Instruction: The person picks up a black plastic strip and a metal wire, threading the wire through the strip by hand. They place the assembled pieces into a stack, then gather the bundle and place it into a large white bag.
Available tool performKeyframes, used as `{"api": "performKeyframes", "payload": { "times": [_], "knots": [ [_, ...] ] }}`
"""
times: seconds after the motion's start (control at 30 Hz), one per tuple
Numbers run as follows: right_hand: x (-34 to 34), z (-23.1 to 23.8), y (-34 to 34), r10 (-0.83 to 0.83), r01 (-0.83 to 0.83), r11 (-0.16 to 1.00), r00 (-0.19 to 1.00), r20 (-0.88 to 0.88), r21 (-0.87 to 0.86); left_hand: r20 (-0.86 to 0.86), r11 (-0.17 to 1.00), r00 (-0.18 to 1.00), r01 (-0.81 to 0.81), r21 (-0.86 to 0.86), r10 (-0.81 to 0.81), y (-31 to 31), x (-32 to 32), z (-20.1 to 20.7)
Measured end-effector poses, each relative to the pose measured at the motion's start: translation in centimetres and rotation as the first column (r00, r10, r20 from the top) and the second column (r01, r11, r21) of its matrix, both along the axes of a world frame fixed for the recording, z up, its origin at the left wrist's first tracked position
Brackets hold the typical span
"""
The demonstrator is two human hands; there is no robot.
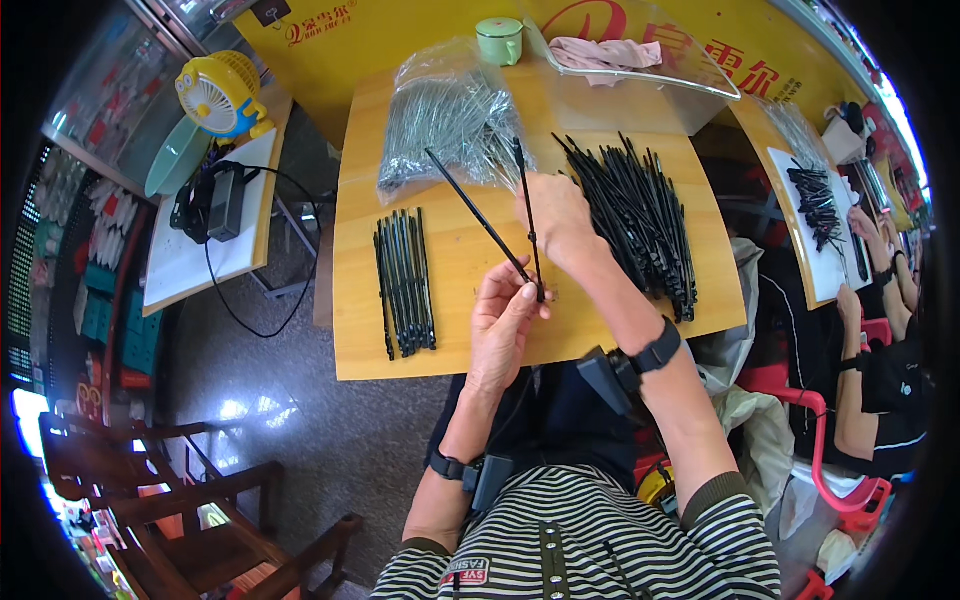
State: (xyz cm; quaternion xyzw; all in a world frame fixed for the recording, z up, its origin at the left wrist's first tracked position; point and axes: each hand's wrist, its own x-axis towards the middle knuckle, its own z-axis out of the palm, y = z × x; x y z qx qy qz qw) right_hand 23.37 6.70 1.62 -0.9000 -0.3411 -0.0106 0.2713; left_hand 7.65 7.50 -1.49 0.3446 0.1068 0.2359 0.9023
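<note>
Two thin black rods cross in front of me. My left hand (505, 325) is closed round their lower ends, holding the left slanting rod (478, 218) and a more upright rod (530, 215). My right hand (555, 215) curls beside the upright rod's upper part, its fingertips mostly hidden; what it grips I cannot make out. Just beyond it, thin silver rods (490, 130) stick out of a clear plastic bag (400, 165). A neat row of black rods (405, 285) lies left of my hands. To the right is a larger loose pile of black rods (640, 230).
The wooden table (460, 355) also carries a light green mug (499, 42) and a clear bin (640, 100) with pink cloth at the back. At left, a yellow fan (215, 95) and a corded black adapter (228, 203) occupy a side table. Another person's hands (855, 270) work at far right.
</note>
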Motion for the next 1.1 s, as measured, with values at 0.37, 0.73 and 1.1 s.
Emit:
{"api": "performKeyframes", "payload": {
  "times": [0.37,0.73,1.1],
  "knots": [
    [-3.3,3.8,-4.7,0.039,-0.052,0.998,0.946,-0.323,-0.032,-0.014,1.000,1.000,0.026,-0.008,-0.026,0.4,-0.1,0.2],
    [-1.1,1.9,-3.3,0.055,-0.050,0.998,0.992,-0.115,0.048,-0.024,1.000,1.000,0.017,0.011,-0.016,-0.1,0.2,0.2],
    [-4.0,6.5,-9.0,0.072,-0.084,0.996,0.971,-0.227,-0.044,-0.017,1.000,1.000,0.018,-0.007,-0.018,0.3,0.1,0.0]
  ]
}}
